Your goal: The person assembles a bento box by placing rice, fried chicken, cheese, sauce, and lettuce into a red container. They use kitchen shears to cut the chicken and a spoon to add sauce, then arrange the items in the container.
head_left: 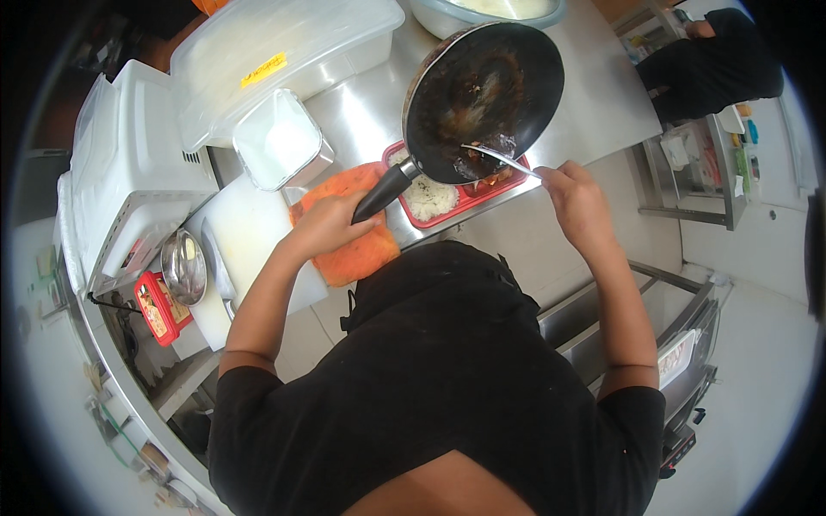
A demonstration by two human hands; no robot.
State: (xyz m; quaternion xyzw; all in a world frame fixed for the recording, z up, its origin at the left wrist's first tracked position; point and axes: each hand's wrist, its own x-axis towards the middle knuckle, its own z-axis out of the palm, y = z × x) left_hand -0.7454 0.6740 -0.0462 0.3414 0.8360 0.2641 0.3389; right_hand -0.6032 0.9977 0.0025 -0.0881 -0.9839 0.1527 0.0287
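Pan in left hand tilts over tray between hands; right hand grips utensil, apparently scraping; next stroke likely needs steady tilt.

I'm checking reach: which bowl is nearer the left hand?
The shiny metal bowl left of the knife; the other, pale bowl sits farther off, beyond the pan.

From the wearer's head, the one view looks steeply down past the black shirt (its wide fisheye bowing edges toward a dark rim), facing the tabletop, near enough to frame the left hand and right hand.
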